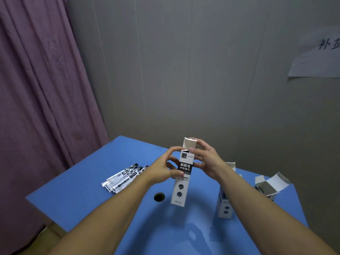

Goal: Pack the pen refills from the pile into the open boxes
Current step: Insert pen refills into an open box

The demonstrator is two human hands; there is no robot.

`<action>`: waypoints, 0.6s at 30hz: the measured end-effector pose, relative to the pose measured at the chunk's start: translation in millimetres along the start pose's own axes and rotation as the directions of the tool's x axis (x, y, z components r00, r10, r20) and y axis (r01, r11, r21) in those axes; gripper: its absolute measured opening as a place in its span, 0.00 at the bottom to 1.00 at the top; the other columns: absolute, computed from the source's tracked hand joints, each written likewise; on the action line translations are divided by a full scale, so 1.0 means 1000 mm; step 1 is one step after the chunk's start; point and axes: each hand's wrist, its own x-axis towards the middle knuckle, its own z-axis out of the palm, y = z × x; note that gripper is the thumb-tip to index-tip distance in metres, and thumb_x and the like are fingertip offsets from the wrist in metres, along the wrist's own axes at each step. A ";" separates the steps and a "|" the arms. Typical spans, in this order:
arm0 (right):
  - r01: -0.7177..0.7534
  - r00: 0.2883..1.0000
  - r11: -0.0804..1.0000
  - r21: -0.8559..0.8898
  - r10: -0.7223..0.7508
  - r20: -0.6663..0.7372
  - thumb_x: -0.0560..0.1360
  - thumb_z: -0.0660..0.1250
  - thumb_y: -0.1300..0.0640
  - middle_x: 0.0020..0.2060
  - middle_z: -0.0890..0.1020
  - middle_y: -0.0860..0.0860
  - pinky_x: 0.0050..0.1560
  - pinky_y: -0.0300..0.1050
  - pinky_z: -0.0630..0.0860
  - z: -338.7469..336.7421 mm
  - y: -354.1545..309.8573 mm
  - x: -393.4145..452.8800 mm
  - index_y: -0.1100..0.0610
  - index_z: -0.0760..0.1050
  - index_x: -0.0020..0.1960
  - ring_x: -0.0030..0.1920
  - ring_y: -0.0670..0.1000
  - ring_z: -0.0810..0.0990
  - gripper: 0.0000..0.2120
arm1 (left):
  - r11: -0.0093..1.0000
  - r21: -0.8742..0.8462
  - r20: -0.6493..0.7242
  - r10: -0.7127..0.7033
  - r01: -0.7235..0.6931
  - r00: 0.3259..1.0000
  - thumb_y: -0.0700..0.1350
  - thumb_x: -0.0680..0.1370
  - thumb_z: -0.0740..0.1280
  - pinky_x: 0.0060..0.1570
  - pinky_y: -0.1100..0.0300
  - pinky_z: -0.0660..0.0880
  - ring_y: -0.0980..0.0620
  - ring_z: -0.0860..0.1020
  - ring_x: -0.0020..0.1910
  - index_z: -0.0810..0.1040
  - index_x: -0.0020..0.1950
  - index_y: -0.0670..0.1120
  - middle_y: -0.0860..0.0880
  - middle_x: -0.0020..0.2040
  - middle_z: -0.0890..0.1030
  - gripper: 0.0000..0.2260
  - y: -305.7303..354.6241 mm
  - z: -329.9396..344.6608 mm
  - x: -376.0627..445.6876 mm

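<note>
— What do we see of the boxes?
— One tall white box [181, 181] upright in the air, flap open; two more open boxes [225, 203] at right.
— And refills?
— A pile of wrapped refills [122, 176] lies at left.

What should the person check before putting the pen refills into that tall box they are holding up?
1. Box held firmly: ok. The left hand and the right hand both grip the held box, lifted off the blue table.
2. Top flap open: ok. The flap stands up.
3. Box empty inside: cannot tell, the opening faces away.
4. Refills within reach: ok. The refill pile lies on the table beside the left arm.
5. A hand free to pick up refills: not ok, both are on the box.
6. Other boxes ready: ok. Two more open boxes wait on the right.
</note>
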 end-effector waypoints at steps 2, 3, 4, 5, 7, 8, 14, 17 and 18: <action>0.043 0.999 0.999 -0.018 -0.043 0.032 0.78 0.67 0.63 0.55 0.84 0.57 0.53 0.58 0.81 0.000 -0.002 -0.002 0.50 0.79 0.63 0.51 0.56 0.83 0.16 | 0.999 -0.049 -0.011 -0.001 0.000 1.000 0.34 0.73 0.75 0.51 0.45 0.82 0.47 0.84 0.47 0.70 0.67 0.64 0.41 0.57 0.77 0.33 -0.003 0.000 -0.001; 0.055 0.997 0.998 -0.027 -0.054 0.046 0.79 0.66 0.63 0.56 0.84 0.57 0.55 0.60 0.80 0.000 -0.002 -0.003 0.50 0.79 0.63 0.52 0.57 0.83 0.15 | 0.998 -0.068 -0.016 -0.001 0.000 1.000 0.34 0.73 0.75 0.51 0.45 0.82 0.46 0.84 0.47 0.70 0.67 0.64 0.41 0.57 0.77 0.33 -0.004 0.000 -0.002; 0.055 0.997 0.998 -0.033 -0.053 0.057 0.79 0.65 0.63 0.56 0.84 0.58 0.56 0.61 0.80 0.001 -0.003 -0.004 0.52 0.80 0.62 0.54 0.58 0.82 0.14 | 0.997 -0.082 -0.020 -0.002 0.001 1.000 0.34 0.73 0.75 0.51 0.44 0.82 0.46 0.84 0.47 0.70 0.67 0.64 0.41 0.57 0.77 0.33 -0.005 0.000 -0.002; 0.046 0.997 0.998 -0.039 -0.044 0.063 0.79 0.64 0.63 0.56 0.84 0.58 0.56 0.60 0.80 0.001 -0.003 -0.004 0.53 0.81 0.61 0.54 0.58 0.82 0.14 | 0.996 -0.093 -0.022 -0.003 0.001 1.000 0.34 0.73 0.75 0.51 0.44 0.82 0.46 0.84 0.47 0.70 0.67 0.64 0.41 0.57 0.78 0.33 -0.006 -0.001 -0.001; 0.022 0.998 0.999 -0.048 -0.019 0.067 0.77 0.64 0.63 0.55 0.83 0.61 0.56 0.60 0.78 0.001 -0.003 -0.005 0.56 0.82 0.59 0.54 0.58 0.81 0.14 | 0.995 -0.101 -0.021 -0.006 0.004 1.000 0.34 0.73 0.75 0.51 0.44 0.82 0.45 0.85 0.47 0.71 0.68 0.64 0.40 0.57 0.78 0.33 -0.006 -0.002 -0.001; 0.014 0.998 0.998 -0.054 -0.010 0.068 0.75 0.65 0.61 0.55 0.83 0.62 0.57 0.61 0.78 0.002 -0.004 -0.005 0.57 0.82 0.58 0.53 0.58 0.81 0.14 | 0.995 -0.101 -0.018 -0.008 0.006 1.000 0.34 0.73 0.75 0.51 0.45 0.82 0.45 0.85 0.47 0.71 0.68 0.63 0.40 0.57 0.78 0.33 -0.006 -0.003 -0.002; 0.060 0.998 0.991 -0.116 -0.059 0.016 0.77 0.70 0.58 0.50 0.84 0.61 0.44 0.51 0.81 0.004 -0.005 -0.008 0.59 0.83 0.55 0.48 0.57 0.82 0.09 | 0.994 -0.109 -0.012 -0.012 0.011 1.000 0.33 0.73 0.75 0.51 0.46 0.82 0.43 0.85 0.49 0.71 0.68 0.64 0.40 0.57 0.79 0.34 -0.007 -0.004 -0.001; 0.072 0.997 0.990 -0.122 -0.073 -0.001 0.77 0.70 0.60 0.50 0.84 0.62 0.43 0.50 0.81 0.005 -0.005 -0.008 0.59 0.83 0.54 0.48 0.58 0.82 0.08 | 0.992 -0.124 -0.029 -0.009 0.005 1.000 0.33 0.72 0.75 0.50 0.46 0.82 0.41 0.85 0.48 0.71 0.68 0.64 0.40 0.55 0.79 0.34 -0.010 -0.003 -0.001; 0.072 0.997 0.989 -0.128 -0.072 0.000 0.77 0.70 0.60 0.50 0.84 0.62 0.43 0.50 0.81 0.005 -0.005 -0.008 0.59 0.83 0.54 0.48 0.58 0.83 0.08 | 0.992 -0.129 -0.036 -0.011 0.006 0.999 0.32 0.72 0.75 0.49 0.47 0.83 0.41 0.85 0.48 0.70 0.68 0.63 0.39 0.54 0.79 0.35 -0.010 -0.002 -0.001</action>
